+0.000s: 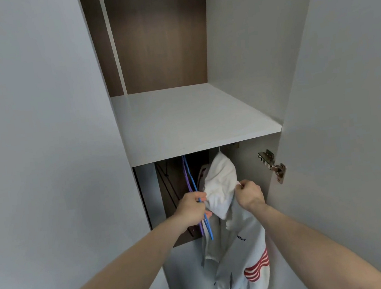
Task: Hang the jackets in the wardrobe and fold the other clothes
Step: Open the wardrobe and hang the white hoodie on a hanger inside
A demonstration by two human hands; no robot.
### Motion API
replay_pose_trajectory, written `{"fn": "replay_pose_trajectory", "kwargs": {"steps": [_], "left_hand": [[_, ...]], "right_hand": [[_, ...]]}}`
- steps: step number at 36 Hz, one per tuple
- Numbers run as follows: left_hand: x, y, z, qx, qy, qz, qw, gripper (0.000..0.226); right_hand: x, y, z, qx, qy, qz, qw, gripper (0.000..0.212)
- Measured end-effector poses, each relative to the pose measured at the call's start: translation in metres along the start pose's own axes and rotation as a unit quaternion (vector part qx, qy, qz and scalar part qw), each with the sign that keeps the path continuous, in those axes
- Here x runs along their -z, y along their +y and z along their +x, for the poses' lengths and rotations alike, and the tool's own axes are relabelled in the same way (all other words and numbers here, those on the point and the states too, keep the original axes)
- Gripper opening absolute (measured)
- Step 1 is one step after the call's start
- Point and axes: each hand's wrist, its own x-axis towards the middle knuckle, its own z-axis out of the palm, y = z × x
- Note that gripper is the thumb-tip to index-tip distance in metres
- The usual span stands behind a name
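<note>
The tall wardrobe with matte pale-grey panels (256, 40) stood open, its back wall a dark brown wood-grain board, and a flat, smooth, pale-grey shelf board (188, 118) crossed it with a square front edge. On the inner side panel at about three o'clock from the hanging clothes sat a shiny metal door hinge (272, 165), small and angular. Under the shelf hung the soft white hooded jacket with red stripes (239, 241): its cotton-like cloth fell in loose folds, the hood bunched up thick and creamy at the top beneath the shelf edge, the greyer body drooping down towards six o'clock, with a small dark print on the chest and a block of curved red bars lower on the right. Behind the hood a scrap of dull mauve-grey garment (202, 175) showed, its shape hard to make out. At nine o'clock from the hood hung a thin blue wire hanger (193, 182) and a thin purple wire hanger (187, 180), both slender and rod-like, running steeply downward. The left hand (191, 209) curled its fingers round the blue rod, thumb below it. The right hand (248, 194) was closed at the jacket's hood edge, pinching a bit of white cloth between thumb and forefinger.
</note>
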Motion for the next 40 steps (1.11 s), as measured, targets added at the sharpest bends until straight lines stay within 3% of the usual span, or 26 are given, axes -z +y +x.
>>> {"fn": "replay_pose_trajectory", "kwargs": {"steps": [7,12,23,33,40], "left_hand": [[0.000,0.010,-0.008,-0.026,-0.024,0.014,0.999,0.036],[0.004,0.019,-0.012,-0.052,-0.022,0.058,0.997,0.043],[0.009,0.017,-0.047,-0.088,-0.028,0.106,0.990,0.045],[0.018,-0.028,-0.118,-0.104,-0.046,0.109,0.988,0.044],[0.033,-0.080,-0.189,-0.070,0.031,0.044,0.996,0.061]], "right_hand": [[-0.002,0.003,-0.004,0.002,-0.028,-0.040,0.999,0.026],[-0.007,0.011,-0.011,0.000,-0.039,-0.044,0.998,0.049],[-0.024,0.025,-0.029,0.031,-0.085,-0.055,0.994,0.073],[-0.037,0.072,-0.074,0.045,-0.050,0.095,0.993,0.056],[-0.061,0.089,-0.129,0.020,-0.049,0.190,0.980,0.050]]}}
